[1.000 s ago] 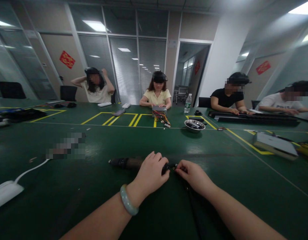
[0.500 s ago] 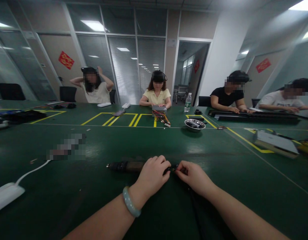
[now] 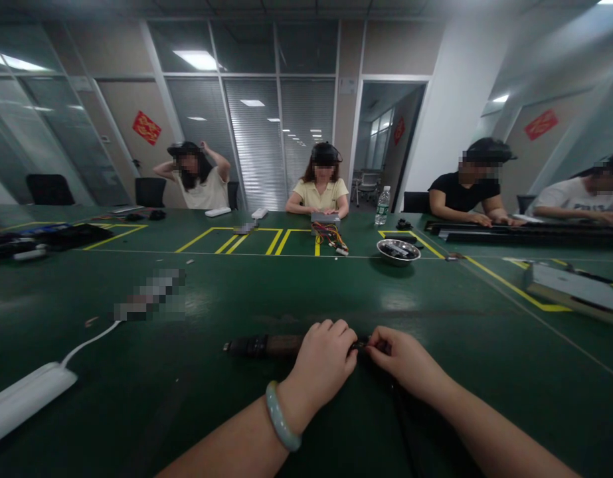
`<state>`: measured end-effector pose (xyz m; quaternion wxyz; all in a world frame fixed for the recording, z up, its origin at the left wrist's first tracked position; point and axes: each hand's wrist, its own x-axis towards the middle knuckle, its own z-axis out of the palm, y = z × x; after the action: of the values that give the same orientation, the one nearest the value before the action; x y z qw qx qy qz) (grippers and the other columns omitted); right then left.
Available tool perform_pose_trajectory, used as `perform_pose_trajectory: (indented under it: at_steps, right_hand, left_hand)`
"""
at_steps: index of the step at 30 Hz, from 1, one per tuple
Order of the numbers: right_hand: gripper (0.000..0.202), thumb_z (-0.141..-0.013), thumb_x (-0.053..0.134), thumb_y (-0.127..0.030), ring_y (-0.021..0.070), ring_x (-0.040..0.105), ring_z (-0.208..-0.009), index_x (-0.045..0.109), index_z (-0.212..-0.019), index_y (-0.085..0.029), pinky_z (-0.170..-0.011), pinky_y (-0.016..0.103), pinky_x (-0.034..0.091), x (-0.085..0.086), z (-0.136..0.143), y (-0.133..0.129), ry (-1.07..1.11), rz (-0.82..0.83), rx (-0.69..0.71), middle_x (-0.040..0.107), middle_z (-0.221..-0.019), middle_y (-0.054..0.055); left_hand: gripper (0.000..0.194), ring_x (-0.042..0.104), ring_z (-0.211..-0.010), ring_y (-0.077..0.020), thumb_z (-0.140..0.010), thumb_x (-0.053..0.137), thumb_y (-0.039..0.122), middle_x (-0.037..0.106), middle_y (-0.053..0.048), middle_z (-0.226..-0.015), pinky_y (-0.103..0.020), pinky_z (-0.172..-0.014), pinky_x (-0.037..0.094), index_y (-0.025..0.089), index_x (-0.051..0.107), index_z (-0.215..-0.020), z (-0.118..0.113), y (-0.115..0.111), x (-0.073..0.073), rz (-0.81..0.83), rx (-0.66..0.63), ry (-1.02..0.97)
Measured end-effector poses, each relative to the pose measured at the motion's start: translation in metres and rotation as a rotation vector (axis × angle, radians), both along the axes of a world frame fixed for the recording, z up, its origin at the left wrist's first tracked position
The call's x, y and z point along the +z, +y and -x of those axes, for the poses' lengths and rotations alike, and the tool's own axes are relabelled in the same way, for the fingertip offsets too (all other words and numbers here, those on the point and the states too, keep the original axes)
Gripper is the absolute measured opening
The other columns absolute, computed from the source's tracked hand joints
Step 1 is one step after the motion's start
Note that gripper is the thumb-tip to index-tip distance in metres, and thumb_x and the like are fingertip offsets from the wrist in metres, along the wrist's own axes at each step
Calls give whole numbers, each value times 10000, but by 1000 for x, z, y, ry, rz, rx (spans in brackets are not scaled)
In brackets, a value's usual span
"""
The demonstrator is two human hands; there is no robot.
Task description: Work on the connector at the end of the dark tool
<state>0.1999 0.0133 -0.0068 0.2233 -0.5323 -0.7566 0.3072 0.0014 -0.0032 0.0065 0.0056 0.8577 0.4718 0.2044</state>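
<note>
On the green table lies an electric screwdriver [image 3: 281, 346], a dark cylinder with a brown middle and a narrow metal tip pointing left. My left hand [image 3: 326, 355], with a pale green bangle on its wrist, is wrapped over the tool's rear part and covers it. Close to its right, my right hand [image 3: 398, 352] is closed in a pinch at the tool's rear end, on a dark cable end [image 3: 363, 346]. A black cable [image 3: 400, 411] runs from below the right hand towards me. The fingers hide the exact joint between cable and tool.
A white power strip [image 3: 32, 398] lies at the left, its cord leading to a blurred-out item. Further off are a metal bowl [image 3: 398, 251] of small dark parts, a water bottle [image 3: 382, 206], a grey box with coloured wires [image 3: 329, 226] and a silver case [image 3: 575, 292]. Several people sit opposite.
The whole view has shifted slightly, so everything appears a little further right and lower. Both hands keep nearly the same grip at the screwdriver's rear end.
</note>
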Motion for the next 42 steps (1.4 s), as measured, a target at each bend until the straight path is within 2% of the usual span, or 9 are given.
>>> perform_pose_trajectory:
  at_steps: [5,11,17,23,35,42]
  right_hand:
    - [112,-835,564,-282,135,587,-622,610,-780,-195,-547,214,373,3,1,2,-37,-9,-20,658,-699,-14]
    - [149,-823,580,-310,130,570,-617,622,-752,-186,-542,206,366,5,1,1,-4,17,-62,656,-692,-7]
    - [173,-818,596,-334,109,524,-560,622,-741,-181,-500,196,334,5,5,-5,42,65,-32,622,-643,-21]
    - [191,-815,612,-358,108,527,-580,631,-764,-175,-504,186,354,6,8,-8,107,179,8,633,-663,-12]
    - [76,-817,590,-261,128,589,-618,630,-784,-205,-548,210,375,-1,6,-4,-41,-29,12,668,-709,-13]
    - [61,-808,598,-250,126,593,-602,622,-769,-210,-537,211,367,0,2,-2,-72,-59,-5,659,-680,-25]
  left_hand:
    - [157,547,-922,-209,-854,602,252,585,-18,-966,-348,-798,423,227,568,-1005,0,4,-3,41,19,-15]
    - [119,552,-922,-196,-868,569,238,581,-19,-978,-337,-791,417,220,554,-984,3,3,1,48,-10,27]
    - [86,547,-876,-190,-841,549,197,567,-10,-930,-331,-753,412,213,536,-924,3,3,2,29,-18,29]
    - [95,550,-841,-183,-815,567,206,558,-14,-918,-320,-717,417,210,529,-902,4,5,5,49,-10,68]
    - [70,560,-869,-185,-835,564,199,606,1,-912,-337,-772,435,214,571,-903,7,4,-1,20,-73,-37]
    - [280,574,-929,-203,-784,534,154,628,-26,-987,-362,-848,441,219,581,-1053,5,0,0,25,-91,-87]
